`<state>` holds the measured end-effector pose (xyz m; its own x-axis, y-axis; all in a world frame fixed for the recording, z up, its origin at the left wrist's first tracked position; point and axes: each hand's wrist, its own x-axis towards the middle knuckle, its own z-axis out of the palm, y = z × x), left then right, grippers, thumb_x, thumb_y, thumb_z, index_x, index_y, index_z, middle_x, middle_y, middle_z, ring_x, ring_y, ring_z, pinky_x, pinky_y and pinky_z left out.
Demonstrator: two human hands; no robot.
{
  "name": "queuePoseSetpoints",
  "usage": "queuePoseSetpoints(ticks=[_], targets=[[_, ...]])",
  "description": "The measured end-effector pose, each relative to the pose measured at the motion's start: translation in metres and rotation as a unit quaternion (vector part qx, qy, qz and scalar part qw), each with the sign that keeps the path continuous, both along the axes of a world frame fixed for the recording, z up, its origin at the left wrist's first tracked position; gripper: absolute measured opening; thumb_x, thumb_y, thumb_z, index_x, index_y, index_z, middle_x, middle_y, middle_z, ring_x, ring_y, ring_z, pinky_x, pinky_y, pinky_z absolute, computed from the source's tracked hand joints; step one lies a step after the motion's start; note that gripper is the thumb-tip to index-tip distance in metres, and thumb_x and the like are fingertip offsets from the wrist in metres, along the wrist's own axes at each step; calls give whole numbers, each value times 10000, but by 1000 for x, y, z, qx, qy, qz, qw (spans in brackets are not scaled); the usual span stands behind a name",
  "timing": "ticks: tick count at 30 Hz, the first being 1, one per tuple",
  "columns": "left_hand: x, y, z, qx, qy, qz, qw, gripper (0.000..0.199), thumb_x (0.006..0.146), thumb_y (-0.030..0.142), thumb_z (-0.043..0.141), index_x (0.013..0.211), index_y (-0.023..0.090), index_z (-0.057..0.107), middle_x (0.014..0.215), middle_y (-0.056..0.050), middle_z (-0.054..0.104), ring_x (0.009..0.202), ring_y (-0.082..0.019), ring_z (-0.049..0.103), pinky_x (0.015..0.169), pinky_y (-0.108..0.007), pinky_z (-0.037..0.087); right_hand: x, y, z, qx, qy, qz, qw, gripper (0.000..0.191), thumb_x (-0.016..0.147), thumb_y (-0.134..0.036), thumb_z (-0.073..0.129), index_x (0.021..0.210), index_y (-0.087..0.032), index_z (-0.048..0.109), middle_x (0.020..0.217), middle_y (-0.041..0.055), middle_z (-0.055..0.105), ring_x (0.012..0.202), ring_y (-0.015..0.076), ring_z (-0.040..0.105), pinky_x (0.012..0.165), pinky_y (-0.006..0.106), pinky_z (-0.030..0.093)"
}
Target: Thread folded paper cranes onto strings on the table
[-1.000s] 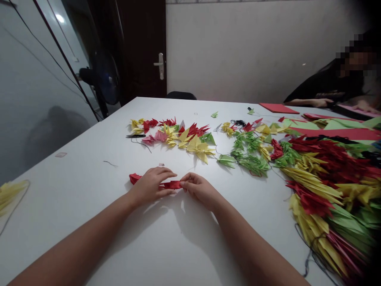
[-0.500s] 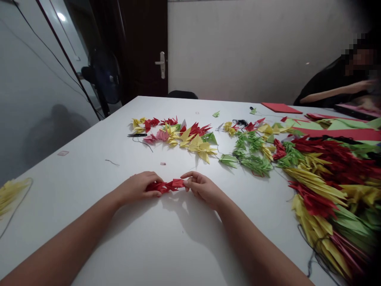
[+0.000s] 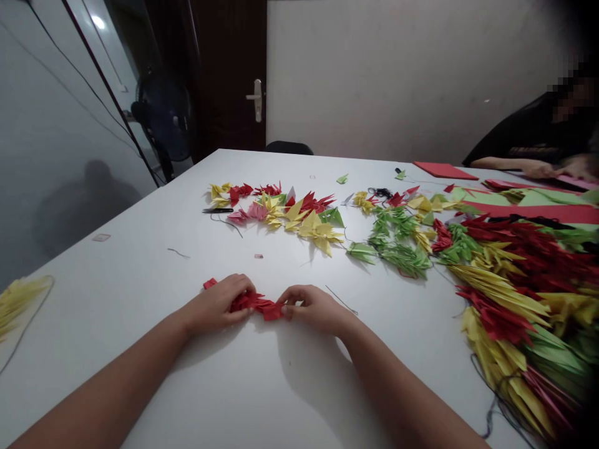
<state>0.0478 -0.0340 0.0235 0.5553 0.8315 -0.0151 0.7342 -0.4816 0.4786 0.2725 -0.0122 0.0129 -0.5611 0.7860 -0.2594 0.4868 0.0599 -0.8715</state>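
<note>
A short row of red folded paper pieces (image 3: 269, 309) lies low over the white table (image 3: 224, 386), between my two hands. My left hand (image 3: 219, 302) is curled over its left part, fingers and thumb closed round it; a red tip shows beyond the back of the hand. My right hand (image 3: 304, 308) pinches the right end of the row between thumb and fingertips. From behind my right hand a thin dark thread (image 3: 342, 300) runs out over the table.
Strung yellow, red, pink and green folded papers (image 3: 299, 218) lie farther back, beside small black scissors (image 3: 218, 211). A large colourful pile (image 3: 528, 268) covers the right side. Yellow folded papers (image 3: 19, 302) lie far left. Another person (image 3: 524, 137) sits at the back right.
Both hands and the red row have moved slightly down. More of the row now shows, including a tip left of my left hand, and the thread by my right hand has come into sight.
</note>
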Motion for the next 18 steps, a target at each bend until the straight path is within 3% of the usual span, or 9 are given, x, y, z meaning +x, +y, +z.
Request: queuePoseSetpoints(ticks=[10, 18], targets=[[0, -1, -5, 18, -16, -23, 999, 188, 808, 210, 418, 985, 204, 483, 1019, -44, 544, 965, -176, 463, 858, -323, 370, -5, -5, 0, 63, 20, -17, 998, 169, 671, -156, 479, 737, -207, 627, 718, -26, 593, 572, 88, 453, 559, 217, 353], [2, -2, -6, 25, -17, -22, 999, 282, 817, 410, 460, 1003, 205, 515, 1023, -55, 566, 974, -205, 466, 866, -346, 360, -11, -7, 1, 87, 1, -8, 996, 156, 684, -155, 474, 725, -208, 615, 694, -26, 580, 602, 99, 467, 575, 223, 349]])
